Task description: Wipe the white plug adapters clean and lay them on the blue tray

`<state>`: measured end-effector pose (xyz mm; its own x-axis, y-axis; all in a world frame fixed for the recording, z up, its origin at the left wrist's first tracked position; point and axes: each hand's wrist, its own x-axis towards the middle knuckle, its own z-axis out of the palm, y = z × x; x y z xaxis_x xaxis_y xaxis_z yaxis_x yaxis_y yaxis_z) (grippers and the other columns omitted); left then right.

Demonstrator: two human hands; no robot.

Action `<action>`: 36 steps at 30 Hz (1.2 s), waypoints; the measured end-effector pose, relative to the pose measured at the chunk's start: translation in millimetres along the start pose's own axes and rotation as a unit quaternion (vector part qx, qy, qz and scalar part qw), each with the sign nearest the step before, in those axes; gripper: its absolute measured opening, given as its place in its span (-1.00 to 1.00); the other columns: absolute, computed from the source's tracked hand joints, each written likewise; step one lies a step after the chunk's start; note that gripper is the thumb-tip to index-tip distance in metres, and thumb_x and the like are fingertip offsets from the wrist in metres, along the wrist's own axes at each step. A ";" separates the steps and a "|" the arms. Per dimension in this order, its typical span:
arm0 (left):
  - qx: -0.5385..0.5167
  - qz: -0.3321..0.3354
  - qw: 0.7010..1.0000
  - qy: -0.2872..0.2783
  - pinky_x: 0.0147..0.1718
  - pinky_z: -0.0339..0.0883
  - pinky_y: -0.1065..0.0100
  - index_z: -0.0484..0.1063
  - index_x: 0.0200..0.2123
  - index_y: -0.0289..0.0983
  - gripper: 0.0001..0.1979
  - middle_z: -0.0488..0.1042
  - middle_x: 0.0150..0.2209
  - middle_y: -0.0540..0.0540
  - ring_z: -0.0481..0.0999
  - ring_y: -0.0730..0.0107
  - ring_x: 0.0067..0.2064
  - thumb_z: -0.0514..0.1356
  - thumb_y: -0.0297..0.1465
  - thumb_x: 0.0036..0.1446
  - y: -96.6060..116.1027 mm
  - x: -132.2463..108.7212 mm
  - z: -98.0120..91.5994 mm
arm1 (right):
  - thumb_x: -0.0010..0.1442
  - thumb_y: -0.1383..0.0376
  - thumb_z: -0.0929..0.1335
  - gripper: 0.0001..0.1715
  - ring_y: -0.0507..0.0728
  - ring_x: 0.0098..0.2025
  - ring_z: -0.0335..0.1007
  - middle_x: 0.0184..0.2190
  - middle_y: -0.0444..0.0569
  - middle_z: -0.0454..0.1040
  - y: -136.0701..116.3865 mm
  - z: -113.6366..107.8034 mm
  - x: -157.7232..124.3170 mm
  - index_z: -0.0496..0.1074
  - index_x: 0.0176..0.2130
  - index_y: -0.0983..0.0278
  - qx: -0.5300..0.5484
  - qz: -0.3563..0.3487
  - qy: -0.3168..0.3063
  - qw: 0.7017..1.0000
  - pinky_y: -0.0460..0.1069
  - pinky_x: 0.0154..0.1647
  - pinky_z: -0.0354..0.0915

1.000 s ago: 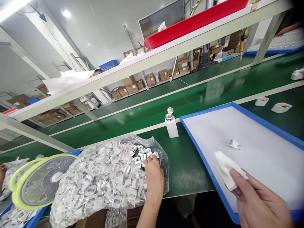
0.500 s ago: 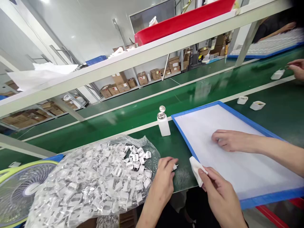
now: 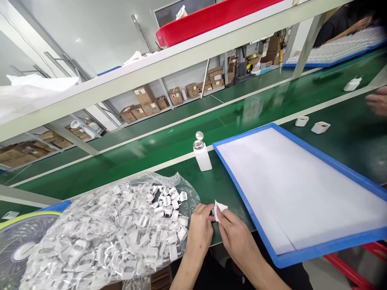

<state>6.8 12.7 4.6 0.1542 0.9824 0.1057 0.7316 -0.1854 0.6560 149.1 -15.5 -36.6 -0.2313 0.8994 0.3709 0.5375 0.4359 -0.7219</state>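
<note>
My left hand (image 3: 199, 227) is closed on a small white plastic plug housing (image 3: 213, 211), mostly hidden by the fingers. My right hand (image 3: 237, 235) pinches a folded white cloth (image 3: 222, 206) and presses it against that piece; both hands meet just above the table's front edge. To their left, an open clear plastic bag (image 3: 105, 237) is filled with many white plug housings (image 3: 167, 200). Behind them stands a white pump bottle (image 3: 203, 157) with a metal top, its lid tipped up. Right of my hands lies a blue-rimmed tray (image 3: 246, 197) with a white lining.
A green fan (image 3: 28, 245) stands at the far left. Two white housings (image 3: 320, 127) sit beyond the tray, and a white plug (image 3: 352, 83) lies further back. A co-worker's blurred hand (image 3: 377, 100) is at the right edge. A shelf rail (image 3: 181, 60) crosses above the green bench.
My right hand has brought the cloth left to my left hand, which has lifted the small housing. The co-worker's arm has withdrawn from over the tray. The view has shifted slightly.
</note>
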 end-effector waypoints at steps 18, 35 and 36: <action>0.004 0.047 0.998 0.029 -0.31 0.48 0.34 0.60 -0.02 -0.32 -0.51 0.57 -0.31 -0.16 0.52 0.25 -0.23 0.01 -0.74 0.15 -3.7 -5.8 6.1 | 0.40 0.42 0.13 -0.50 0.17 -0.31 0.55 -0.30 0.07 0.52 -10.3 -0.5 -4.6 0.42 0.18 0.44 -0.037 -0.004 0.021 0.999 0.01 -0.35 0.48; -0.045 -0.027 0.997 0.063 -0.22 0.44 0.27 0.65 -0.09 -0.23 -0.56 0.60 -0.31 -0.13 0.53 0.22 -0.22 0.03 -0.64 0.18 9.4 -16.3 8.8 | 0.42 0.42 0.17 -0.43 0.21 -0.31 0.55 -0.28 0.07 0.53 -11.2 14.8 -31.8 0.24 0.36 0.34 -0.047 -0.042 0.074 0.995 0.09 -0.34 0.53; -0.073 -0.048 0.994 0.070 -0.22 0.44 0.29 0.65 -0.10 -0.22 -0.54 0.61 -0.31 -0.11 0.54 0.24 -0.23 0.03 -0.65 0.15 12.8 -18.4 9.7 | 0.42 0.43 0.18 -0.37 0.20 -0.27 0.56 -0.24 0.08 0.53 -12.3 15.2 -36.2 0.15 0.41 0.29 -0.040 -0.046 0.078 0.995 0.08 -0.31 0.54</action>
<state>19.7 -7.9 3.8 -0.0128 0.9911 0.1327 0.6326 -0.0948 0.7686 138.5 -53.0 -50.0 -0.1570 0.8372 0.5239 0.5835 0.5066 -0.6347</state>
